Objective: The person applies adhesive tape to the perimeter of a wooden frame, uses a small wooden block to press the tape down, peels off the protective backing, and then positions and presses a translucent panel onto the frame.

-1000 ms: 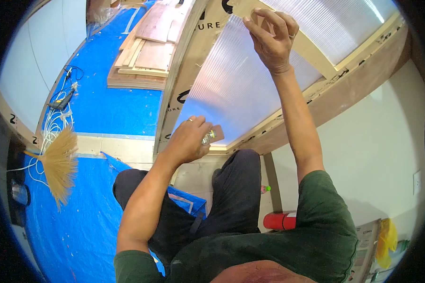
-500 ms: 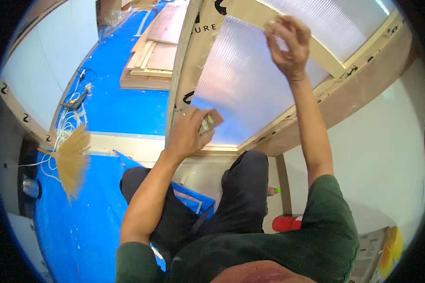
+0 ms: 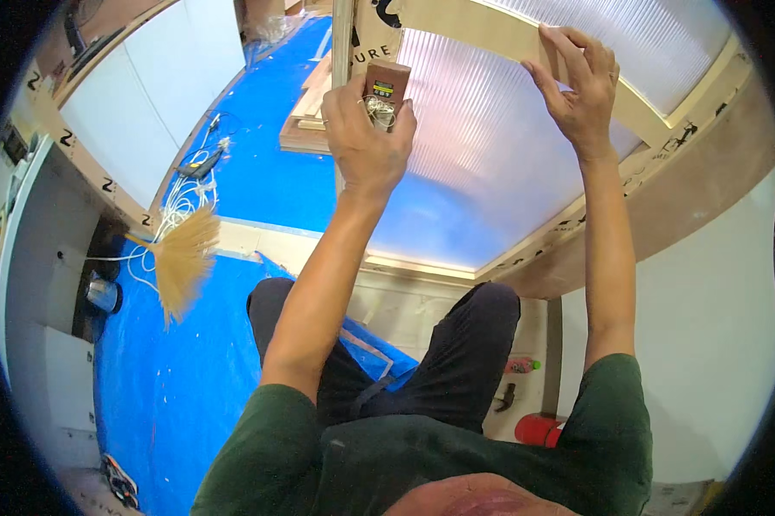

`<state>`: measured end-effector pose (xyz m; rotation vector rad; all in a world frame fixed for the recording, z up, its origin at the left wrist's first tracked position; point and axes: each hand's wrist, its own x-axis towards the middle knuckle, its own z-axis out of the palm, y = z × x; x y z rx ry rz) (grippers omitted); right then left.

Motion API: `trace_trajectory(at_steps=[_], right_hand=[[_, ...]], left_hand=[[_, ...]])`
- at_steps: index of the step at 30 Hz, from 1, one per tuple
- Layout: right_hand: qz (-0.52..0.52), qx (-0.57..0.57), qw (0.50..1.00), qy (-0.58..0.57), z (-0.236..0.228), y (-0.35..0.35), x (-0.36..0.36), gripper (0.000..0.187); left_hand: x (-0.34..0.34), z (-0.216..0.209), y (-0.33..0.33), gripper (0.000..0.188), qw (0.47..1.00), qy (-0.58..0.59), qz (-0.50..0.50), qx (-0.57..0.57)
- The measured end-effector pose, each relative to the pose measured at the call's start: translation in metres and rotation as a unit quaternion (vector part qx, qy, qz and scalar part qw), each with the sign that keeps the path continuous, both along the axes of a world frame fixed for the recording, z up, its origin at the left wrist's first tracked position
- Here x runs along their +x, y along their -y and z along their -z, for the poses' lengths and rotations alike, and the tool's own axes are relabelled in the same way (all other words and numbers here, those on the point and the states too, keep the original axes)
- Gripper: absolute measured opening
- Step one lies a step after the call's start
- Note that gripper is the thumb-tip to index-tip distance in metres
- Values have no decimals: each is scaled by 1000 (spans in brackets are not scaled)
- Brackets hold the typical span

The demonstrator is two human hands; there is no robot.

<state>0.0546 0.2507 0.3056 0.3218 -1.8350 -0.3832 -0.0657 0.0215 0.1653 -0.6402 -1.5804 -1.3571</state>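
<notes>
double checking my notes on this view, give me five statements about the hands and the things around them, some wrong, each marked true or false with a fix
1. The left hand holds a brown block with a yellow label. True.
2. The right hand holds the hammer. False: it is raised at the pale wooden crossbar; the hammer lies near the green-capped bottle.
3. The straw broom is beside white cables. True.
4. The tarp is yellow. False: it is blue.
5. The red cylinder is on the person's left. False: it is on the right.
</notes>
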Motion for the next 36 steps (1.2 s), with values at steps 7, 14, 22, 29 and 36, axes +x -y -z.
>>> trace_trajectory(at_steps=[7,14,22,29,36], right_hand=[[-11,-16,1000,-6,-2,3,2,47],[-27,-42,999,-13,-1,4,1,43],[-24,-76,997,5,-7,27,10,38],[-41,-73,996,-7,-5,20,6,40],[-46,-91,995,1,-4,21,6,38]], left_hand=[[-5,2,-13,62,1000,-13,-16,4],[-6,-7,-16,59,999,-49,-13,2],[-16,-38,-13,57,994,-103,-32,-14],[-31,-53,2,55,986,-147,-34,-75],[-30,-85,18,46,961,-214,-28,-174]])
